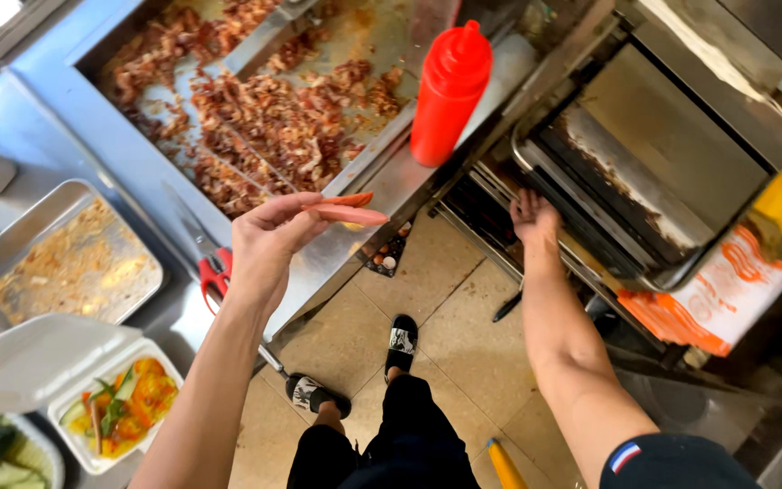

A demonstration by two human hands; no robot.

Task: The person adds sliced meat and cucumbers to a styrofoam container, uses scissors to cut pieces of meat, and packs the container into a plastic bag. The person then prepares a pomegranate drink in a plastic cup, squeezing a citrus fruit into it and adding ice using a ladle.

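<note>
Our left hand (264, 249) pinches two sausages (348, 208) w/ thumb & fingertips, held over the front edge of the griddle tray (391, 54), which holds chopped browned meat (273, 118). Red squeeze bottle (448, 91) stands at that tray's right edge. Right hand (534, 217), fingers spread, empty, rests right of the tray at the oven's rim (536, 167). Left of the tray: metal pan (11, 244) w/ crumbs; foam box (79, 407) w/ veg below it.

We stand in a street-food kitchen: a steel tray (255, 109) of chopped fried meat, a red squeeze bottle (448, 95), a greasy grill press (653, 154) and foam takeaway boxes (110, 403).
</note>
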